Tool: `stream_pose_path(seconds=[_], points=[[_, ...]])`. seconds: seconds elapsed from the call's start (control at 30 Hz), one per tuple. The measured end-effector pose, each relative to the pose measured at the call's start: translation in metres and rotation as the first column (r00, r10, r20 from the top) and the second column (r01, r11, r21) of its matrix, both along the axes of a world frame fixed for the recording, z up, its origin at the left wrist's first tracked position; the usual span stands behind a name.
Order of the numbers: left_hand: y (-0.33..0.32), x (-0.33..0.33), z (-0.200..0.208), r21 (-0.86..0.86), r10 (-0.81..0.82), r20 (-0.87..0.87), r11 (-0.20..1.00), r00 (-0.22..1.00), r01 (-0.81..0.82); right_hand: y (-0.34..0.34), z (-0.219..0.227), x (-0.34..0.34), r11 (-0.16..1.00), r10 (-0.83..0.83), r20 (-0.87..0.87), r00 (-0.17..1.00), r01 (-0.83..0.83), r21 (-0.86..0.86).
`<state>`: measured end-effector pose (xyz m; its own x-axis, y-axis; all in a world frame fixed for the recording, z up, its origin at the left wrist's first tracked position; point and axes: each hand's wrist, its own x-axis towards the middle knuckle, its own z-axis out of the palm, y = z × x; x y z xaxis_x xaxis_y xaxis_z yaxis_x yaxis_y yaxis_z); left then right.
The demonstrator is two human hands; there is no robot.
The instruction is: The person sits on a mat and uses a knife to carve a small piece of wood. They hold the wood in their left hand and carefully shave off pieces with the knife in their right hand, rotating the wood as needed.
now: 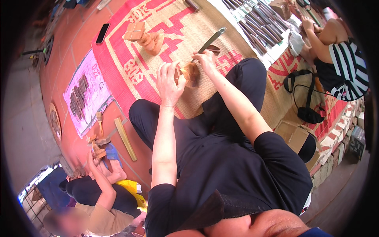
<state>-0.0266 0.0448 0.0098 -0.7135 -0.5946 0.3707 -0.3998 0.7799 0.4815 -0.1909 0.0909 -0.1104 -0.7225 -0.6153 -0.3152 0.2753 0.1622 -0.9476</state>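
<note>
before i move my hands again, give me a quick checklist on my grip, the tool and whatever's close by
1. Left hand gripping the small wooden piece: ok, thumb and fingers around it.
2. Right hand closed on the long dark tool: ok.
3. Tool's edge turned away from left hand: cannot tell, too small.
4. Black phone away from both hands: ok.
5. Block-topped wooden stand apart from the tool: ok.
</note>
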Motion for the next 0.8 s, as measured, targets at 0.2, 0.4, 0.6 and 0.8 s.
stream_pose_path(seconds=[0.2,0.4,0.6,0.8], points=[[0.001,0.000,0.000,-0.012,-0.011,0.018,1.000,1.000,0.011,-0.006,-0.013,0.011,0.995,0.070,-0.035,0.997,-0.067,0.075],[0.003,-0.001,0.002,-0.012,-0.009,0.018,1.000,1.000,0.009,-0.008,-0.015,0.002,0.999,-0.023,-0.092,0.996,0.027,0.036],[0.001,-0.005,0.000,-0.028,-0.025,0.019,0.999,1.000,0.025,-0.006,0.001,0.005,0.986,0.128,-0.070,0.989,-0.120,0.113],[0.001,0.001,-0.003,0.013,-0.006,0.007,1.000,1.000,0.006,-0.003,0.008,-0.006,0.994,-0.012,-0.056,0.998,0.018,0.112]])
